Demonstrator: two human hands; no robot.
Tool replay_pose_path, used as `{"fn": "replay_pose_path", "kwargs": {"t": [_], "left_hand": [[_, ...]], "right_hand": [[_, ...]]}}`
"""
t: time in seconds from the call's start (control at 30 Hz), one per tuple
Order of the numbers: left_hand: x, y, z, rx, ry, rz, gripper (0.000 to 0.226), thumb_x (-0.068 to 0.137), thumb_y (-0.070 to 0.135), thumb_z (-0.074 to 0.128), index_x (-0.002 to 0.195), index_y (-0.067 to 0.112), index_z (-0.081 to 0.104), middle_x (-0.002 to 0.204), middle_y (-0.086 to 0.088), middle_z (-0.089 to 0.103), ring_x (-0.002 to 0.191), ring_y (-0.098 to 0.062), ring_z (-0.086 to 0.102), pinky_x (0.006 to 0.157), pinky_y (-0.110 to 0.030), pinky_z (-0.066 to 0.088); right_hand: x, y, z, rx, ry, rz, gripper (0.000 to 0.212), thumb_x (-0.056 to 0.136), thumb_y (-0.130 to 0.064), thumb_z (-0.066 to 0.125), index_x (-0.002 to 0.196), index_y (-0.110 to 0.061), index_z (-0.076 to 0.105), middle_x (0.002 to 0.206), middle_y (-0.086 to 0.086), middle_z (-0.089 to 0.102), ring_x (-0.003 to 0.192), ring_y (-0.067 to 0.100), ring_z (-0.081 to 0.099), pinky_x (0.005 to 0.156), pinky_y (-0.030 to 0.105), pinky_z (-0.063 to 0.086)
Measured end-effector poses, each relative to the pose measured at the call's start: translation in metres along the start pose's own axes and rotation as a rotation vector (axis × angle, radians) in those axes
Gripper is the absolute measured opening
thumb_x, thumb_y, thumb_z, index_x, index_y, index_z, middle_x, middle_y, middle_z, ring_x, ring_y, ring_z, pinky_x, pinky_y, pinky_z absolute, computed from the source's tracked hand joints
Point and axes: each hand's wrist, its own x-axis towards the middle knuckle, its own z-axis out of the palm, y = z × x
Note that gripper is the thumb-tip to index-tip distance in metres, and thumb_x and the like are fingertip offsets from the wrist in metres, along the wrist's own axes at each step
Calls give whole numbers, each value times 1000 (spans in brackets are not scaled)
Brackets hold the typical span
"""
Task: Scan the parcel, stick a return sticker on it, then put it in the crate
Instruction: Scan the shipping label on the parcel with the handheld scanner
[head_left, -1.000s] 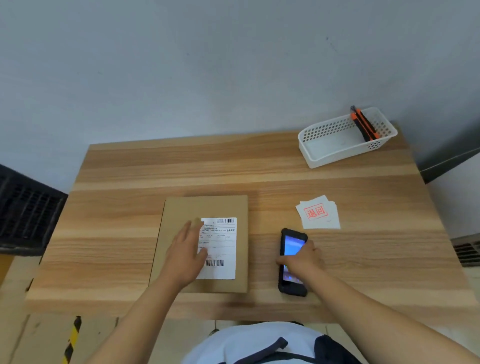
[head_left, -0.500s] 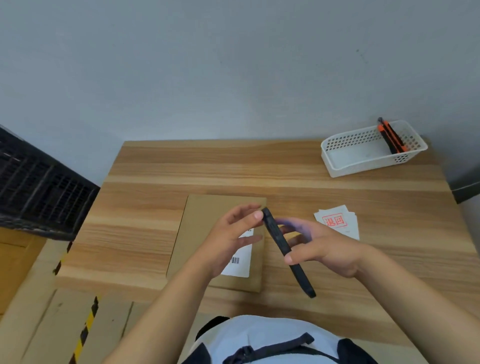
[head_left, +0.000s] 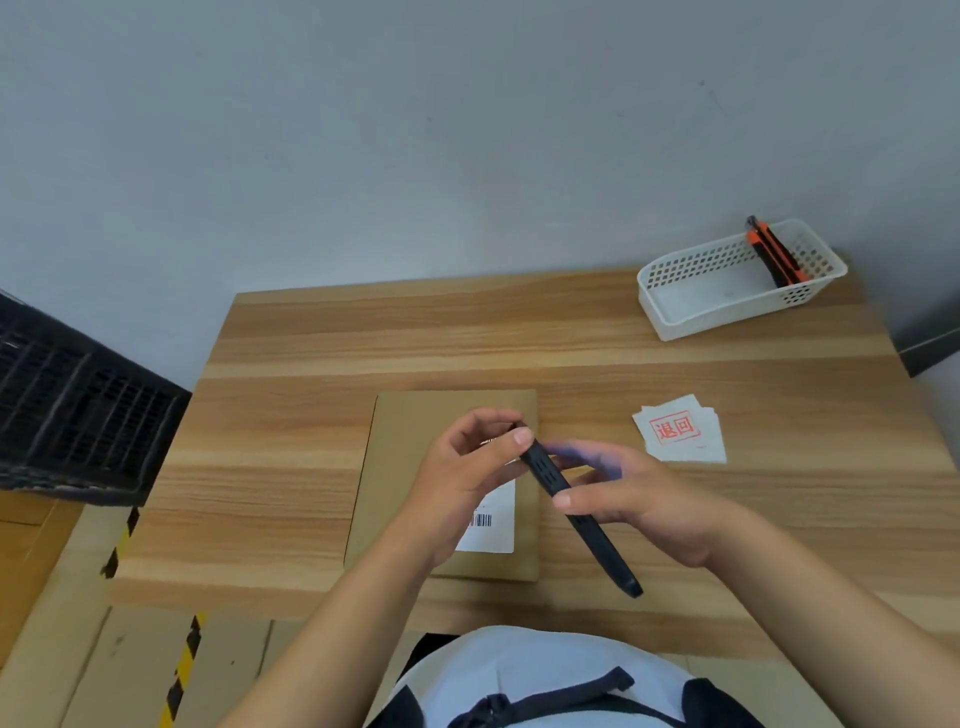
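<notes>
one parcel (head_left: 415, 467), one scanner (head_left: 576, 512), one basket (head_left: 727, 306), one crate (head_left: 78, 410), two hands (head_left: 467, 483)

Pale wood-grain counter (head_left: 623, 364), smooth with a soft sheen. Matt brown cardboard parcel (head_left: 415, 426), plain-faced, bearing a smooth white paper label (head_left: 493, 525). Black scanner (head_left: 576, 512), matt plastic with ribbed slots along its edge. White paper stickers (head_left: 680, 431), printed in red. White perforated plastic basket (head_left: 727, 280), slightly glossy. Dark plastic lattice crate (head_left: 78, 410), dull.
</notes>
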Motion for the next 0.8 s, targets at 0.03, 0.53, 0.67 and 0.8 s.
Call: {"fn": "replay_pose_path", "kwargs": {"t": [0.03, 0.53, 0.67, 0.8], "left_hand": [[2, -1, -4, -5, -13, -4, 47, 65, 30, 81, 105, 7, 70, 100, -15, 66, 95, -27, 68, 86, -37, 57], [42, 8, -116, 391, -173, -58, 31, 90, 35, 67, 119, 24, 66, 120, 9, 68, 120, -15, 59, 97, -25, 44], [69, -20, -159, 1312, -257, 0, 77, 79, 51, 70, 146, 28, 39, 158, -4, 32, 146, -25, 27, 115, -40, 27], [76, -43, -170, 1632, -434, 49, 106, 72, 62, 69, 156, 31, 12, 167, -9, -6, 152, -33, -8, 121, -54, 4]], "right_hand": [[0, -1, 3, 3, 13, 9, 52, 73, -34, 73, 123, -40, 64, 109, -12, 71, 90, 3, 68, 88, 31, 52], [16, -52, 71, -227, 312, 275, 75, 62, -32, 85, 131, -37, 57, 114, -5, 62, 84, 20, 69, 74, 43, 57], [19, -56, 90, -572, 402, 430, 58, 65, -32, 86, 117, -26, 61, 103, -2, 63, 55, 13, 59, 55, 32, 51], [22, -49, 107, -1082, 379, 570, 48, 56, -50, 78, 94, -29, 57, 91, -6, 59, 78, 16, 60, 60, 33, 47]]}}
